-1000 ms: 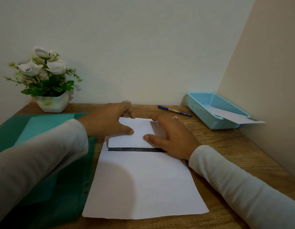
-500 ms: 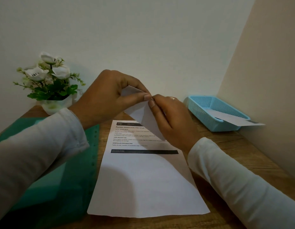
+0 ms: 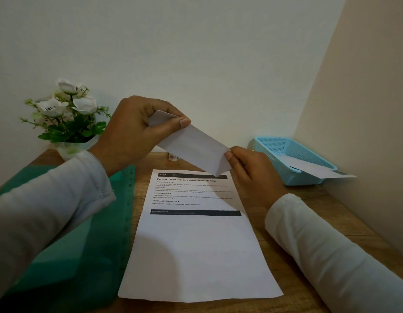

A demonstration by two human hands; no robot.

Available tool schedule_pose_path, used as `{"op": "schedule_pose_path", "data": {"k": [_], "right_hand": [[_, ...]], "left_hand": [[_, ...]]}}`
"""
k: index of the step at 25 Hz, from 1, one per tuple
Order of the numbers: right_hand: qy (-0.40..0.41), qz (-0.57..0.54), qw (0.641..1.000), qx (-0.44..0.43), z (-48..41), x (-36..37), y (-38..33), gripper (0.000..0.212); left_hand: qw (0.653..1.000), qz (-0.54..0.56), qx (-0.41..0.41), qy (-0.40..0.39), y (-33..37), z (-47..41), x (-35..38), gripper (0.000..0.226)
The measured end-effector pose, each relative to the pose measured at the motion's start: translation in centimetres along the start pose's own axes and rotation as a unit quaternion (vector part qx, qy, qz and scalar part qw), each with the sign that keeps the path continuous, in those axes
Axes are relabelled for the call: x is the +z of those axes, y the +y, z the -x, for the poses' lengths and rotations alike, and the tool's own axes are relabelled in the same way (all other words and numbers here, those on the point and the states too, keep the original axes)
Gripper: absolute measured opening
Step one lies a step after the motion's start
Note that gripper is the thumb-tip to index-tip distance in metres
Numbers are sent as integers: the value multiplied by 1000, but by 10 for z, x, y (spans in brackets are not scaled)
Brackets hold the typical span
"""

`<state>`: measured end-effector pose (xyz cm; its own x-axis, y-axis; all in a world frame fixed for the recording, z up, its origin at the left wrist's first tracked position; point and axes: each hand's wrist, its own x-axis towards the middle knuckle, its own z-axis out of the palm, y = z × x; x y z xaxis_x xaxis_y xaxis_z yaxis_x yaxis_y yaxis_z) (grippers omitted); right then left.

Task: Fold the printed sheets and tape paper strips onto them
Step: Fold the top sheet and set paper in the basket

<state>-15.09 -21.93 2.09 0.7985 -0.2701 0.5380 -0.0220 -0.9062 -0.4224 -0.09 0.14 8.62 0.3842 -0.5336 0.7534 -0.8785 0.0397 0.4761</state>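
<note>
Currently, at the far left of my feed, a green folder (image 3: 67,245) lies flat on the wooden surface (image 3: 309,211), its punched edge turned toward the middle. Behind it, against the wall, stands a white pot of white flowers (image 3: 69,116).

The left hand (image 3: 137,134) is raised above the surface. Its thumb and curled fingers pinch the upper left end of a folded paper (image 3: 196,147). That paper hangs in the air and slopes down from left to right, over the top edge of the printed sheet (image 3: 196,245).

The printed sheet lies flat, face up, just beside the folder's punched edge. It has text on its far half, a dark bar across the middle, and blank white on the near half. Just behind its top edge a small object with a red mark (image 3: 173,157) peeks out below the folded paper; I cannot tell what it is.

The right hand (image 3: 252,170) sits lower and pinches the lower right end of the folded paper between thumb and fingers.

At the far right, in the corner, a blue basket (image 3: 284,150) holds another sheet (image 3: 320,170), which sticks out over its rim toward the side wall.
</note>
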Motion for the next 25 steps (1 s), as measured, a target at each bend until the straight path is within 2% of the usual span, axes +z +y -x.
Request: {"op": "schedule_pose_path", "data": {"k": [4, 6, 9, 12, 14, 16, 20, 23, 25], "right_hand": [[47, -136, 989, 28, -8, -6, 11, 22], [95, -213, 972, 44, -11, -9, 15, 20], [129, -247, 959, 41, -9, -12, 2, 18], [112, -223, 968, -18, -4, -7, -22, 20], [116, -189, 972, -74, -1, -4, -32, 22], [123, -201, 968, -91, -1, -3, -35, 25], [136, -342, 930, -5, -2, -2, -32, 38], [120, -353, 928, 12, -1, 2, -35, 15], [116, -346, 931, -6, 0, 4, -36, 14]], "left_hand": [[997, 22, -68, 15, -9, -2, -8, 19], [995, -54, -81, -32, -15, -2, -11, 11], [968, -220, -49, -109, -15, 5, -2, 15], [961, -251, 20, -114, -7, 8, 15, 26], [967, -223, 17, -125, 3, 9, 22, 24], [975, -192, 10, -115, 8, 10, 22, 21], [997, -66, -42, -23, 9, 7, 15, 13], [993, 43, -102, -37, 13, 8, 20, 10], [992, 39, -102, -61, 12, 10, 25, 11]]}}
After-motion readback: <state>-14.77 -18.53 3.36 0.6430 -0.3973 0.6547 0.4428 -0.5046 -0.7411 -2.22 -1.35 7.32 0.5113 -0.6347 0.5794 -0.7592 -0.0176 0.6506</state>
